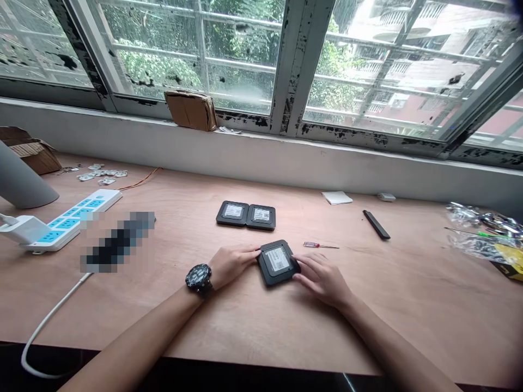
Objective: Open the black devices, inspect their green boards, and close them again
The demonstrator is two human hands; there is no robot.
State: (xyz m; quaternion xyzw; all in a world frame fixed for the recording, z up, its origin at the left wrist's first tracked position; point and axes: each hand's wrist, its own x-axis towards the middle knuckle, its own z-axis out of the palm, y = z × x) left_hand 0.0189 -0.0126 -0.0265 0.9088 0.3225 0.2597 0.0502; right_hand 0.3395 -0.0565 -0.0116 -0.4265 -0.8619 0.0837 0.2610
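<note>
A flat black square case with a white label (278, 259), much like a boxed drive, is between my two hands just above or on the table. My left hand (235, 265), below a black wristwatch (199, 279), closes its fingertips on the case's left edge. At the right edge, the fingers of my right hand (322, 276) are bent against the case. Two similar black labelled cases (233, 213) lie side by side behind it. A small red-handled screwdriver (312, 245) rests beyond my right hand.
A white power strip (65, 224) and a blurred-out dark object (118, 242) on a white cable lie left. A black bar (376, 225), white pad (336, 197) and plastic packaging (478, 247) lie right. A cardboard box (190, 111) stands on the windowsill.
</note>
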